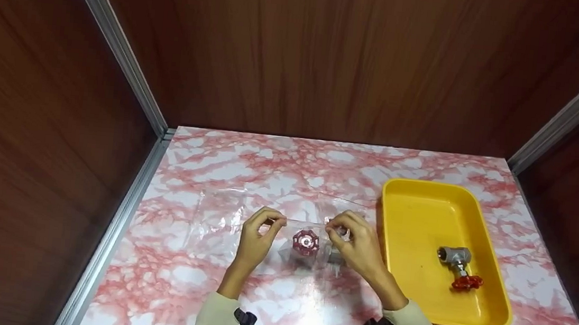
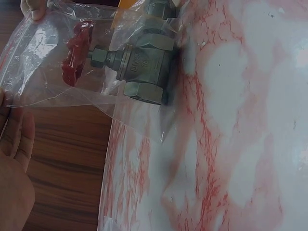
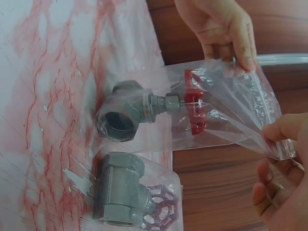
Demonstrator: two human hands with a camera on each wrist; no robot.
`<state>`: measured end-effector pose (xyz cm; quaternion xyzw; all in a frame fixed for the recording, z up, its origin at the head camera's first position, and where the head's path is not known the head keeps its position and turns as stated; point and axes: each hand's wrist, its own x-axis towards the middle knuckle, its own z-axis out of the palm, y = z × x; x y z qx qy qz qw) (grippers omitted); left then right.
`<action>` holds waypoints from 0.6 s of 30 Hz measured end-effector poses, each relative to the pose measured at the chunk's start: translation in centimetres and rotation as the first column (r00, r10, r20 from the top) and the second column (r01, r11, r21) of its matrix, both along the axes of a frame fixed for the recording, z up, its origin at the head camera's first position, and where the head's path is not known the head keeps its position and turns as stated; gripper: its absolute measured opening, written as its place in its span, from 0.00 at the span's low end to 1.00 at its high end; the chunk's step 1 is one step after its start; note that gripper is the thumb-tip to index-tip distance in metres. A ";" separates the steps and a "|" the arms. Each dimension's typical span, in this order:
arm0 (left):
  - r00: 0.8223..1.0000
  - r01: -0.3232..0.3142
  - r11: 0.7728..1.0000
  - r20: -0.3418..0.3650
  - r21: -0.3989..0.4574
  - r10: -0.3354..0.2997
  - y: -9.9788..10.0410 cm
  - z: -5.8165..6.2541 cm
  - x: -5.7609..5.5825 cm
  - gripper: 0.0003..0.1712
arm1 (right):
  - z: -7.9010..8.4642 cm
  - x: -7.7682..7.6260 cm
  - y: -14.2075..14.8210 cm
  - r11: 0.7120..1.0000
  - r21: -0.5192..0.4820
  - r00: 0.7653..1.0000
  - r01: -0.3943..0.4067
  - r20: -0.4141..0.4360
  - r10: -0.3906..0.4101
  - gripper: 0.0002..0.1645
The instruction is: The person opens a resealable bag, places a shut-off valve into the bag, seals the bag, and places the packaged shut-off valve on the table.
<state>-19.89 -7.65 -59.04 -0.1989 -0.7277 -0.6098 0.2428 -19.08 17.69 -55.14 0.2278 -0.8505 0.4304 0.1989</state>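
A gate valve (image 3: 127,106) with a red handwheel (image 1: 305,242) stands upright inside a clear zip bag (image 3: 224,130). My left hand (image 1: 257,236) pinches the bag's mouth at its left end between thumb and fingers. At the other end, the right hand (image 1: 361,244) pinches the same mouth, so the zip strip stretches between both hands above the handwheel. In the right wrist view, a second valve (image 3: 120,187), also wrapped in clear plastic, lies on the table close beside the first. From the head view it sits partly hidden under my right hand.
To the right is a yellow tray (image 1: 403,303) holding an unbagged valve (image 1: 457,263) with a red handwheel. Clear plastic bags (image 1: 217,219) lie flat left of my left hand. Wood-grain panels (image 1: 305,52) wall in the marbled red-and-white table (image 1: 186,301) at the back and sides.
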 end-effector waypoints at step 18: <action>1.000 -0.001 1.000 -0.014 0.013 0.002 0.0 0.0 -0.2 0.01 | -0.1 0.4 0.9 0.997 -0.042 0.998 0.064 0.029 -0.062 0.09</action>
